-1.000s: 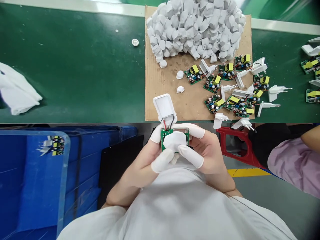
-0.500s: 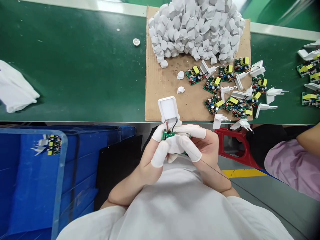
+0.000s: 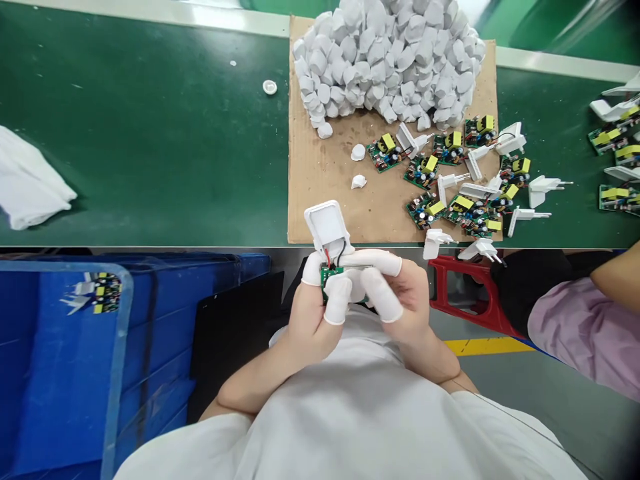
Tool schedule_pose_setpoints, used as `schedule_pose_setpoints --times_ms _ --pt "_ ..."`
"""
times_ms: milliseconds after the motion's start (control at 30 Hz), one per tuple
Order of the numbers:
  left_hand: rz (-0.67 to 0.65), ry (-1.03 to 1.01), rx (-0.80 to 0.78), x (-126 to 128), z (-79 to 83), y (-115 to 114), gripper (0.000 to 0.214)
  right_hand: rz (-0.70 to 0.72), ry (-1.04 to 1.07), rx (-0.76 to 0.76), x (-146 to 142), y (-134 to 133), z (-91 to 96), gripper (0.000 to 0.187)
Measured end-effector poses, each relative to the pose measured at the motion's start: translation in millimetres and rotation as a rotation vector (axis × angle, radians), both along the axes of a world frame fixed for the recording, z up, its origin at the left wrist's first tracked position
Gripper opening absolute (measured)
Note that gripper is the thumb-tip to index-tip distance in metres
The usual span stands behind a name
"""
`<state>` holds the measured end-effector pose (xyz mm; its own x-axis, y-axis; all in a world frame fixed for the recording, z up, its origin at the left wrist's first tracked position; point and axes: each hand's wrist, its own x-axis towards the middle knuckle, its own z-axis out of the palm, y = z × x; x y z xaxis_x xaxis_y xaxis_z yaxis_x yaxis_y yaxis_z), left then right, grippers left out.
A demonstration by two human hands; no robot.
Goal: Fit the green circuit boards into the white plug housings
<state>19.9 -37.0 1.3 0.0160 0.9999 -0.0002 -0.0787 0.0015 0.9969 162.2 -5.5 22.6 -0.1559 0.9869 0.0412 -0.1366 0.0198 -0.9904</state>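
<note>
Both my hands, with white finger cots on thumbs and fingers, hold one small green circuit board just off the table's front edge. My left hand pinches the board's left end. My right hand grips its right side, thumb and finger closed. A white putty-like lump lies against the board between my thumbs. Red and black wires run from the board up to a white plug housing, which tilts away above my fingers. Most of the board is hidden by my fingers.
A heap of white lumps covers the back of a cardboard sheet. Several circuit boards wired to white plugs lie at its right. A blue bin stands at left, a red stool and another person's sleeve at right.
The plug housing and board have shifted slightly left and tilted. My left thumb has moved right across the board, pressing closer to the white lump.
</note>
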Motion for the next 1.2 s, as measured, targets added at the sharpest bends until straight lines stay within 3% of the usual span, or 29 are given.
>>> schedule_pose_setpoints --times_ms 133,400,467,533,700,900,1033,1200 --pt "0.031 0.071 0.122 2 1.7 3 0.025 0.061 -0.018 0.073 6 0 -1.3 0.031" --pt "0.168 -0.121 -0.046 11 -8.4 9 0.040 0.075 -0.212 0.410 6 3 -13.5 0.030" --pt "0.189 -0.121 -0.083 12 -4.8 9 0.043 0.098 -0.196 0.348 5 -1 -14.4 0.027" --pt "0.156 -0.176 -0.151 9 -0.8 9 0.046 0.097 -0.145 0.192 2 -5 -14.9 0.027" --pt "-0.106 -0.372 -0.231 0 3.5 6 0.053 0.104 0.114 -0.191 -3 -9 -11.1 0.032" --pt "-0.179 -0.387 -0.190 3 2.0 9 0.044 0.024 0.177 -0.193 -1 2 -4.9 0.028" --pt "-0.187 -0.411 -0.225 2 0.2 9 0.048 0.048 0.158 -0.195 -1 3 -5.3 0.029" --pt "-0.147 -0.223 -0.140 0 -3.5 2 0.050 -0.006 0.014 -0.177 -3 3 -4.8 0.036"
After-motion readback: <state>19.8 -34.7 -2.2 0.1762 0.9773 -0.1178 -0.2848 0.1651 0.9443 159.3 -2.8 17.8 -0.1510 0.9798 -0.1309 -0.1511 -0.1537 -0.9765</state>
